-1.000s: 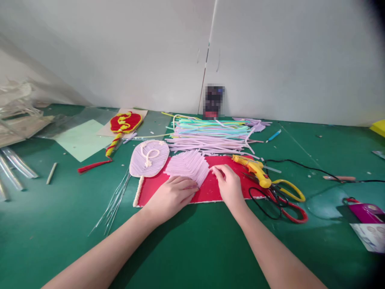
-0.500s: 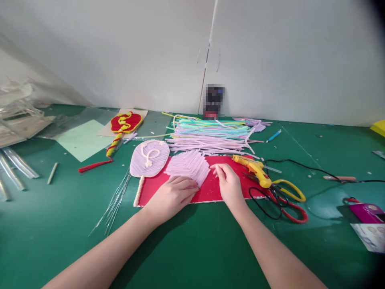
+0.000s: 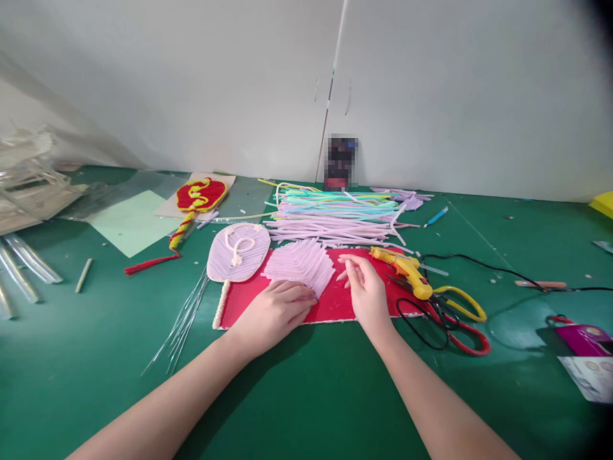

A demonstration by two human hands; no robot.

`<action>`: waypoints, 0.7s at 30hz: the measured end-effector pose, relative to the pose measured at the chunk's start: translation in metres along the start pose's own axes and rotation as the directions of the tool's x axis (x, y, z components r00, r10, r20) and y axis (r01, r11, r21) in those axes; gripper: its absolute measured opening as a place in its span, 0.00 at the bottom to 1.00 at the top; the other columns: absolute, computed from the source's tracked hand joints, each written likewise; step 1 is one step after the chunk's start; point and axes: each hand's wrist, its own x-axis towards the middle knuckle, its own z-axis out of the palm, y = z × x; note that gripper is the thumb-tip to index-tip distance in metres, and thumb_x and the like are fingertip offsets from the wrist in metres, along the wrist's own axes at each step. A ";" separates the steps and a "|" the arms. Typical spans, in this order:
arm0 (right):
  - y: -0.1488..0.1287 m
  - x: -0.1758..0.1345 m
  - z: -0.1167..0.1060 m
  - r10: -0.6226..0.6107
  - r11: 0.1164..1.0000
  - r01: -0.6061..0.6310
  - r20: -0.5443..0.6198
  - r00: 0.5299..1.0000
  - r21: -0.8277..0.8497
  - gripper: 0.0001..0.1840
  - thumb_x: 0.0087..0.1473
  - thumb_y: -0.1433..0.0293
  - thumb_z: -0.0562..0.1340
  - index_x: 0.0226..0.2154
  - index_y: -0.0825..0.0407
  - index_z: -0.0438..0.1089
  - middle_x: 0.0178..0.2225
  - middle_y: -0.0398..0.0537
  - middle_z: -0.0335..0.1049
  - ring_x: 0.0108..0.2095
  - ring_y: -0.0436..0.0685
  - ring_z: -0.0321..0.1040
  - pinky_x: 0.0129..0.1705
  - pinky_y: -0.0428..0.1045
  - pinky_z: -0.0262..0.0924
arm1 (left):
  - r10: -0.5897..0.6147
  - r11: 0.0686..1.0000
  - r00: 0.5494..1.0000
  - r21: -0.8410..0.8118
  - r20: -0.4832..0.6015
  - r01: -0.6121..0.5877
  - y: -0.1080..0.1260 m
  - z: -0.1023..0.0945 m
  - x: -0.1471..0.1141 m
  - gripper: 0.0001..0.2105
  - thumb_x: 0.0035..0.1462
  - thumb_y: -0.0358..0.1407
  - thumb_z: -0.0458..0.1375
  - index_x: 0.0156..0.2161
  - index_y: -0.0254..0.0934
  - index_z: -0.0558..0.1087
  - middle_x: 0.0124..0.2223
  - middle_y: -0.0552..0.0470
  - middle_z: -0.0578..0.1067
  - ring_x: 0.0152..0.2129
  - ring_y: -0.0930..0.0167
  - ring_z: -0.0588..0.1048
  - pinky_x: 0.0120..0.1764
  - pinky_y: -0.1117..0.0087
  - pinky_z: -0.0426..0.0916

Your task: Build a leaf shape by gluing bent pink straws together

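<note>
A lavender panel of pipe cleaners laid in a chevron [image 3: 301, 263] lies over a red board [image 3: 338, 303]. At its lower edge my left hand [image 3: 278, 313] is closed on it, the curled fingers partly hiding that corner. To the right of the panel, my right hand [image 3: 364, 291] hovers above the board with its fingers apart and nothing visible in them. Close to that hand rest a yellow glue gun [image 3: 407, 271] and scissors with yellow and red handles [image 3: 462, 303]. A round lavender fan [image 3: 239, 252] with a cream cord loop overlaps the board's left side.
Behind the board is a heap of lavender, mint and yellow pipe cleaners [image 3: 335, 214]. A red and yellow fan [image 3: 201, 195] lies at back left, with thin wires [image 3: 186, 319] nearer. A black cable [image 3: 483, 257] runs right across the green table [image 3: 306, 396].
My right hand's fingers have spread from a near pinch and lifted slightly. My left hand and the lavender panel have stayed in place.
</note>
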 end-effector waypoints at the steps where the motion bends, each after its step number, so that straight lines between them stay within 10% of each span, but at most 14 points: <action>1: -0.001 0.000 0.000 0.018 0.999 -0.018 0.008 1.000 0.031 0.16 0.59 0.57 0.52 0.39 0.51 0.66 0.42 0.52 0.72 0.28 0.52 0.70 0.29 0.48 0.64 | 0.000 1.000 1.000 0.000 0.000 0.000 0.000 0.000 0.000 0.12 0.64 0.33 0.49 0.44 0.37 0.75 0.46 0.48 0.77 0.44 0.68 0.73 0.46 0.65 0.68; 11: -0.009 -0.003 0.003 0.094 0.939 -0.126 0.114 0.989 0.321 0.21 0.61 0.53 0.48 0.41 0.51 0.65 0.37 0.53 0.74 0.38 0.57 0.74 0.39 0.53 0.69 | -0.002 1.000 1.000 0.013 0.010 0.001 0.001 -0.002 0.003 0.13 0.64 0.33 0.49 0.45 0.36 0.75 0.46 0.47 0.77 0.44 0.67 0.74 0.46 0.64 0.69; 21: 0.001 0.001 -0.004 -0.285 0.903 0.295 0.080 0.955 -0.313 0.11 0.60 0.67 0.54 0.38 0.50 0.70 0.39 0.52 0.73 0.43 0.59 0.69 0.48 0.55 0.62 | -0.003 1.000 1.000 0.011 -0.002 0.003 0.001 -0.002 0.002 0.12 0.64 0.33 0.49 0.44 0.36 0.75 0.45 0.47 0.77 0.44 0.67 0.74 0.46 0.64 0.69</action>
